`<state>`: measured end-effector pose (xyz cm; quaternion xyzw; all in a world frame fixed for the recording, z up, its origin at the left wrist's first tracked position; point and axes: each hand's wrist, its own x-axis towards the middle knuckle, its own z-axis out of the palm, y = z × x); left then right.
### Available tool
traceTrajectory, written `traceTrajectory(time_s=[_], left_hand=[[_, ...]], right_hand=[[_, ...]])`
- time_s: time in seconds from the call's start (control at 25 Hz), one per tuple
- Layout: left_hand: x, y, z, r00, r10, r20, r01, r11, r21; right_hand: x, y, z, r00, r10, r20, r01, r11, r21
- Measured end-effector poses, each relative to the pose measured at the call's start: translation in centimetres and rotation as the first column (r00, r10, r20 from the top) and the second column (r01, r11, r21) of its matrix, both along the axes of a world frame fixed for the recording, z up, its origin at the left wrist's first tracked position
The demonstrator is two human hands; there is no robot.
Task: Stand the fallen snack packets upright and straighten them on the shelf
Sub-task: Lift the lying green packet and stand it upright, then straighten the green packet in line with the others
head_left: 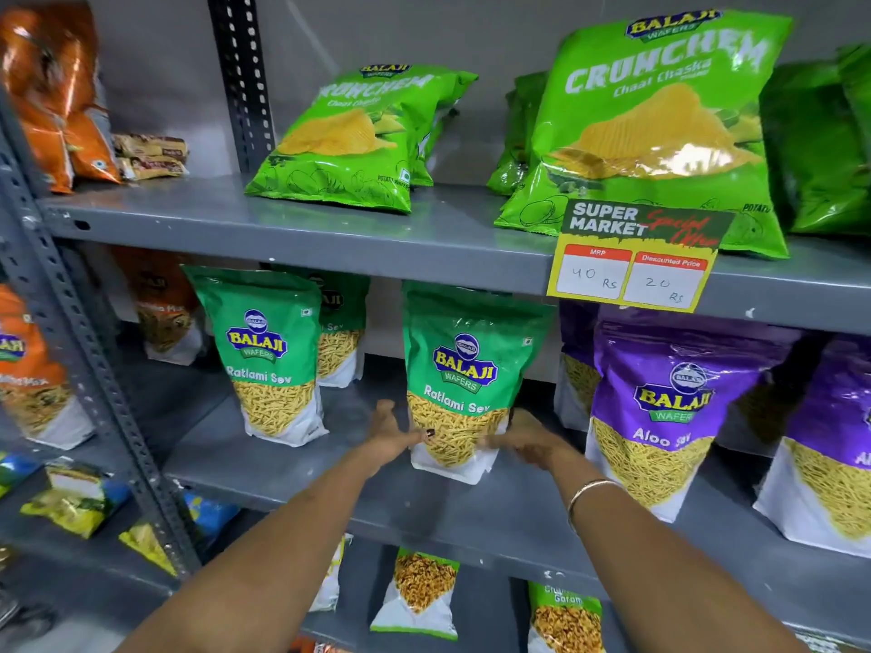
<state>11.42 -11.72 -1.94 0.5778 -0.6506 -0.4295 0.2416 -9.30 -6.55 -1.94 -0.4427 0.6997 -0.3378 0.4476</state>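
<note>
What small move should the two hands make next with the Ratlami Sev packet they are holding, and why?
Probably turn its base slightly to square it. The left hand and right hand grip the Ratlami Sev packet low on both sides; it stands upright on the middle shelf but tilts a little, unlike its neighbour.

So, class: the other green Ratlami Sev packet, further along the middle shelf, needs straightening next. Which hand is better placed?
Probably the left hand: it is on the side nearer that packet. The right hand sits beyond the held packet.
</note>
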Motion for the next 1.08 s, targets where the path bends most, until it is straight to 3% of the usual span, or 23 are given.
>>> traceTrajectory(time_s=[0.04, 0.12, 0.2, 0.28, 0.36, 0.48, 0.52, 0.64, 0.76, 0.88, 1.08], left_hand=[[1.3, -0.1, 0.1, 0.999, -0.012, 0.03, 0.012, 1.0, 0.005], [4.9, -0.3, 0.5, 0.987, -0.057, 0.148, 0.046, 0.996, 0.079], [9.3, -1.1, 0.8, 0.966, -0.044, 0.254, -0.013, 0.976, 0.218], [13.9, -2.7, 1.1, 0.964, 0.003, 0.267, -0.095, 0.939, 0.331], [18.1, -4.7, 1.3, 0.975, 0.051, 0.217, -0.127, 0.927, 0.354], [22.3, -8.4, 1.4, 0.992, 0.089, 0.093, -0.104, 0.979, 0.174], [23.2, -9.5, 1.5, 0.996, 0.074, 0.045, -0.079, 0.992, 0.1], [24.3, -12.1, 1.2, 0.999, -0.011, -0.043, 0.013, 0.999, 0.042], [24.5, -12.8, 1.0, 0.988, -0.127, -0.084, 0.134, 0.987, 0.092], [25.0, -13.0, 0.7, 0.985, -0.113, -0.131, 0.125, 0.988, 0.088], [26.3, -11.0, 1.0, 0.985, -0.148, -0.086, 0.154, 0.987, 0.057]], right_hand=[[0.2, 0.6, 1.0, 0.997, 0.044, -0.066, -0.034, 0.988, 0.151], [1.0, 1.1, 2.6, 0.991, 0.134, -0.018, -0.113, 0.894, 0.434], [2.8, 0.5, 3.7, 0.971, 0.233, 0.06, -0.228, 0.81, 0.54], [6.7, -1.1, 4.2, 0.947, 0.315, 0.068, -0.292, 0.749, 0.594], [12.0, -3.5, 4.5, 0.925, 0.374, -0.064, -0.274, 0.776, 0.568], [19.0, -6.5, 4.0, 0.87, 0.33, -0.367, -0.208, 0.92, 0.333], [21.1, -7.7, 3.6, 0.895, 0.249, -0.369, -0.167, 0.956, 0.239], [25.5, -9.6, 2.5, 0.997, 0.012, -0.077, -0.009, 0.999, 0.036], [27.8, -10.8, 1.2, 0.978, -0.071, 0.196, 0.081, 0.996, -0.041], [29.7, -9.7, 1.8, 0.969, -0.131, 0.208, 0.157, 0.981, -0.112], [31.3, -6.9, 2.4, 0.97, -0.19, 0.149, 0.21, 0.969, -0.128]])
